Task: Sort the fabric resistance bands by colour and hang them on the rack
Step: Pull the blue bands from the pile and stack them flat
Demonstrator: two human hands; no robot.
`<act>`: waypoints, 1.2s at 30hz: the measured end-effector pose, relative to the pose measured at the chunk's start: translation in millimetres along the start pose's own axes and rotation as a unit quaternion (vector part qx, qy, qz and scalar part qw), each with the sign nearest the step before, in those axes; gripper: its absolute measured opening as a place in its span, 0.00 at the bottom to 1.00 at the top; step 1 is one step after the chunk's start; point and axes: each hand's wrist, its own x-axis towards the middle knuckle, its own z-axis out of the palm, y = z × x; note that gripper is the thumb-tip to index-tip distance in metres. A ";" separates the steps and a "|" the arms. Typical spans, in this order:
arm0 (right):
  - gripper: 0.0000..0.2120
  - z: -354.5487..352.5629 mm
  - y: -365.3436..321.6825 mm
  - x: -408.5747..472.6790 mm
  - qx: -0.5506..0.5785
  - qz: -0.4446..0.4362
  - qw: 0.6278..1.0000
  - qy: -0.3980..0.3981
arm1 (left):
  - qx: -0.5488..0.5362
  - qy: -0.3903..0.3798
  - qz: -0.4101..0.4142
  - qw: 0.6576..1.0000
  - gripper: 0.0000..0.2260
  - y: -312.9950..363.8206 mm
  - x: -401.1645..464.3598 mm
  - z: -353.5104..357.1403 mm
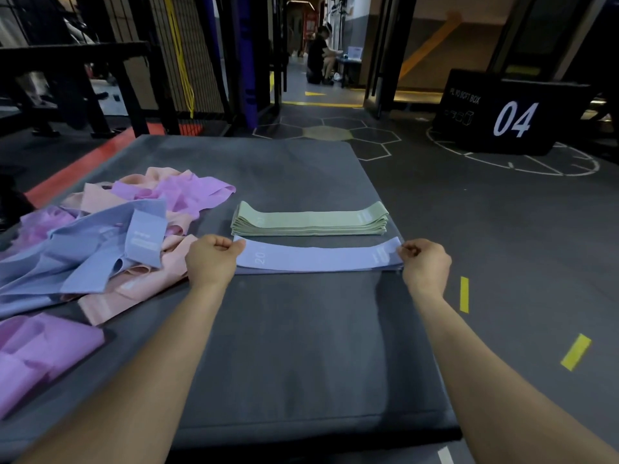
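Blue band (318, 259): flat on mat (294, 346), near green stack (310, 219). Looked soft, light, limp, likely stretchy. Left hand (209, 259) and right hand (423, 262) each pinched one end; ends judged the best hold.

I see a gym: a plyo box (509, 118) marked 04, floor markings (512, 165), a padded grey mat (291, 329).

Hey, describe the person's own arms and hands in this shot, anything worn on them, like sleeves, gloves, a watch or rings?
Both forearms are bare all the way to the bottom edge of the picture, with no sleeve showing. The left hand and the right hand wear no gloves. No watch, strap or bracelet shows on either wrist, and no rings can be made out on the fingers that are visible.
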 end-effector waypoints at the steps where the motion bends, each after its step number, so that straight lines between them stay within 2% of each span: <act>1: 0.08 0.3 1.3 0.0 -0.004 0.001 1.000 -0.001 | 0.006 0.001 -0.001 1.000 0.09 -0.8 -0.3 -0.2; 9: 0.08 4.6 2.1 2.8 -0.032 -0.017 0.999 -0.004 | 0.031 -0.001 0.034 0.999 0.09 -0.3 3.1 -1.8; 23: 0.07 12.0 6.8 2.3 -0.091 0.000 0.996 -0.007 | 0.063 -0.016 0.024 0.998 0.08 -13.7 7.5 3.0; 31: 0.13 19.2 -17.9 -19.4 -0.163 -0.075 0.983 0.027 | 0.074 -0.036 0.054 0.995 0.07 -10.7 4.4 -13.6; 36: 0.16 29.8 -41.7 -34.4 -0.173 -0.047 0.981 0.072 | 0.095 -0.061 0.101 0.988 0.09 -6.8 -3.0 -36.8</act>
